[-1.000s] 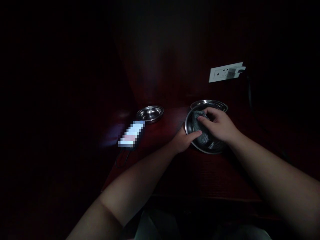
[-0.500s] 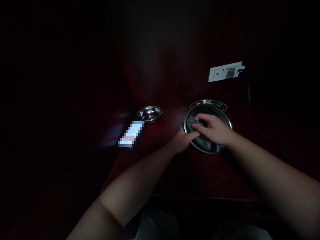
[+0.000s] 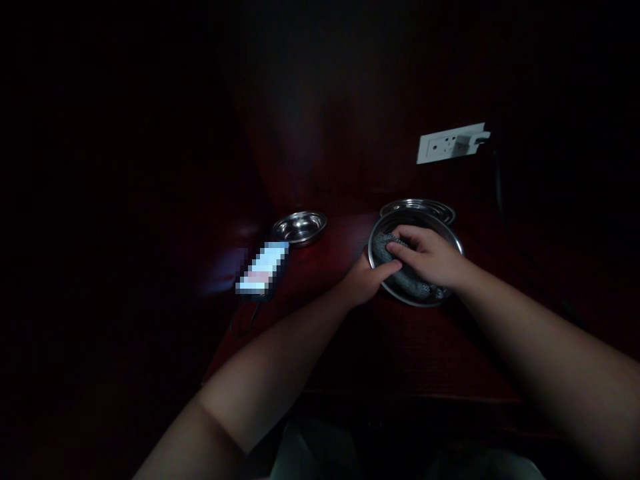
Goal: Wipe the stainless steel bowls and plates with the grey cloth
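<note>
Two hands, one steel bowl (image 3: 430, 221): my left hand (image 3: 367, 280) clasps its left rim, my right hand (image 3: 433, 257) holds a grey cloth (image 3: 407, 277) bunched inside. Another bowl (image 3: 417, 203) crowds the far edge; leftward, red tabletop (image 3: 345, 257) stretches to a small bowl (image 3: 300, 230).

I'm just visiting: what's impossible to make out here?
All in the head view:
Left hand: fingers besides the thumb, hidden by the held bowl.
Gray cloth: partly covered by the right hand.
Rear metal dish: near part blocked by the held bowl.
Phone: screen blurred into pixels.
</note>
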### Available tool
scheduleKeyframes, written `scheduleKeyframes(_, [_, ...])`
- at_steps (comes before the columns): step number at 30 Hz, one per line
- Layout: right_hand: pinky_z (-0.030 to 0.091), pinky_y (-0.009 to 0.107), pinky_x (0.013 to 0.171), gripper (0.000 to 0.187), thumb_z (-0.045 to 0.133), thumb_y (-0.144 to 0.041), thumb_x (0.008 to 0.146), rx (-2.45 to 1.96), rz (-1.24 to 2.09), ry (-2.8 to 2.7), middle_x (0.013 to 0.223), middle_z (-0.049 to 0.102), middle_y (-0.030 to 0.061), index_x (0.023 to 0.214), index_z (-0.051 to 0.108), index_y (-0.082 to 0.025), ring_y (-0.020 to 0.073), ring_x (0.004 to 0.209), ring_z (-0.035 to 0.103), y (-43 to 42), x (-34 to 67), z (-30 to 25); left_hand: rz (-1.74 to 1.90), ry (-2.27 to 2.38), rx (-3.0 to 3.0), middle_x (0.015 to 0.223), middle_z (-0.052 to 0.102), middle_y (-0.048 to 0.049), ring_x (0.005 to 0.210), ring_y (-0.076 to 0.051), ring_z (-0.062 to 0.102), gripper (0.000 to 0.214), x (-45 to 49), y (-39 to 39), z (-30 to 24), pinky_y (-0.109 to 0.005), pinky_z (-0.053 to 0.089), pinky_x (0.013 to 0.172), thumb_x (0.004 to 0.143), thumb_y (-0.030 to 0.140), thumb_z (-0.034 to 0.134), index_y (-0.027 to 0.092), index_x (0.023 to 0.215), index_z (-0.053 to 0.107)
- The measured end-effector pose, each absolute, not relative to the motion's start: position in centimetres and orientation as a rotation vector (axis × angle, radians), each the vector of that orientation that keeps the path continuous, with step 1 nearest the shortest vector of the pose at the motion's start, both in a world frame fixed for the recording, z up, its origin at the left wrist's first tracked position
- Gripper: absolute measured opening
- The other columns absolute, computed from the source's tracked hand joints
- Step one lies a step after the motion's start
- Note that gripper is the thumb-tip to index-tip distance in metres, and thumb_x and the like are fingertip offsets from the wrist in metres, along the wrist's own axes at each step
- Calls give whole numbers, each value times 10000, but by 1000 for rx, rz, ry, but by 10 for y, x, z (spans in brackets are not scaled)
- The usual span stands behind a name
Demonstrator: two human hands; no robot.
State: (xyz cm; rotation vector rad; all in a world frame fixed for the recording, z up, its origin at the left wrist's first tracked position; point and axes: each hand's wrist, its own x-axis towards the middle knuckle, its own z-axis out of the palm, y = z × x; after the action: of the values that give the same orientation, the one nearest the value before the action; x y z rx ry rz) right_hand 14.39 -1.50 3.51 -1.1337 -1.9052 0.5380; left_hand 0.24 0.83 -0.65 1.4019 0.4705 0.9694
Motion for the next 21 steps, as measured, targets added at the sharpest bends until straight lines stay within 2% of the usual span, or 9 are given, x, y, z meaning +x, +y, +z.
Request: scheduleKeyframes(21, [379, 297, 606, 177, 486, -338, 801, -1194, 389, -1965, 714, 583, 17, 742, 560, -188, 154, 655, 513, -16, 143, 36, 951, 457, 1446, 1219, 537, -94, 1143, -261, 477, 558, 2, 8, -5, -413, 381, 957, 692, 217, 616, 180, 1225, 455])
